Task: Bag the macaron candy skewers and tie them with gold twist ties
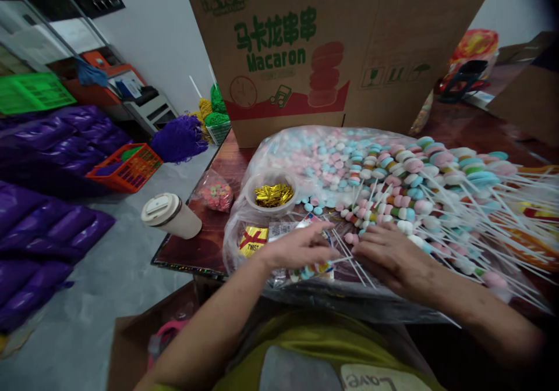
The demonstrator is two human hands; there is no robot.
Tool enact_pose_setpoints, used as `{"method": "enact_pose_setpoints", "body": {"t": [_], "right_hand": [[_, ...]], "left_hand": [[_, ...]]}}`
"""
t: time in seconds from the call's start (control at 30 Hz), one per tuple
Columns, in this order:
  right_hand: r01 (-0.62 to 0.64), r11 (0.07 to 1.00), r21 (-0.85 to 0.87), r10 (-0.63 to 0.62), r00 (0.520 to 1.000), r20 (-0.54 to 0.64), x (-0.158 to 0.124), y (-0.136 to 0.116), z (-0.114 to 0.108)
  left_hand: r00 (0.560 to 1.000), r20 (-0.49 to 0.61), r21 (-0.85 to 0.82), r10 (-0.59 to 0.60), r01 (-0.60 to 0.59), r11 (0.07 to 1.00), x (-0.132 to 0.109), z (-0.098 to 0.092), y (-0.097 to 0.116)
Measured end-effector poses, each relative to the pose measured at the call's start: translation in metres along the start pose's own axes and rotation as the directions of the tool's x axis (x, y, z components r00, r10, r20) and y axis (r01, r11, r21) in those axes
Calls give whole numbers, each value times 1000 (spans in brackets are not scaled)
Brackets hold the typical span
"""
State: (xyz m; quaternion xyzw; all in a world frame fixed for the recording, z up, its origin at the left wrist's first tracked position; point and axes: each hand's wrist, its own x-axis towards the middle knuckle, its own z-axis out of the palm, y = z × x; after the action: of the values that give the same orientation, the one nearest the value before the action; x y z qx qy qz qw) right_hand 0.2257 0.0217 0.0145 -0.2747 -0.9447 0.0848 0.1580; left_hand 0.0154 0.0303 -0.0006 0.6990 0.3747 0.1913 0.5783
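My left hand (303,246) is over the table's front edge, palm down, its fingers stretched to the right and the thumb apart. Just below it lies a candy skewer (308,272) of coloured pieces, partly hidden by the hand; I cannot tell if they touch. Several bare white sticks (356,266) lie between my hands. My right hand (388,257) rests palm down, fingers stretched out, at the near end of a big pile of candy skewers (406,205). A pink candy piece (351,238) shows beside its fingertips. What lies under its palm is hidden.
A clear bag of loose pastel candies (323,155) lies behind. Gold twist ties fill a round plastic tub (250,196), near a yellow twist-tie packet (253,240). A lidded cup (174,216) stands at the table's left corner. A large cardboard box (279,100) blocks the back.
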Motion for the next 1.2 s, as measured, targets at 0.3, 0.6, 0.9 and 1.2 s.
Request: {"method": "enact_pose_setpoints", "body": {"t": [0.3, 0.6, 0.9, 1.2], "right_hand": [[32, 999, 14, -31, 998, -50, -11, 14, -41], [6, 1000, -14, -6, 1000, -22, -19, 10, -46], [40, 999, 18, -39, 998, -55, -14, -5, -51], [35, 996, 76, -37, 999, 23, 12, -11, -7]], "left_hand": [[987, 119, -257, -112, 139, 956, -20, -3, 0], [912, -348, 689, 219, 90, 719, -35, -2, -10], [915, -328, 665, 236, 46, 745, -33, 5, -3], [983, -169, 443, 74, 9, 897, -16, 22, 1]]}}
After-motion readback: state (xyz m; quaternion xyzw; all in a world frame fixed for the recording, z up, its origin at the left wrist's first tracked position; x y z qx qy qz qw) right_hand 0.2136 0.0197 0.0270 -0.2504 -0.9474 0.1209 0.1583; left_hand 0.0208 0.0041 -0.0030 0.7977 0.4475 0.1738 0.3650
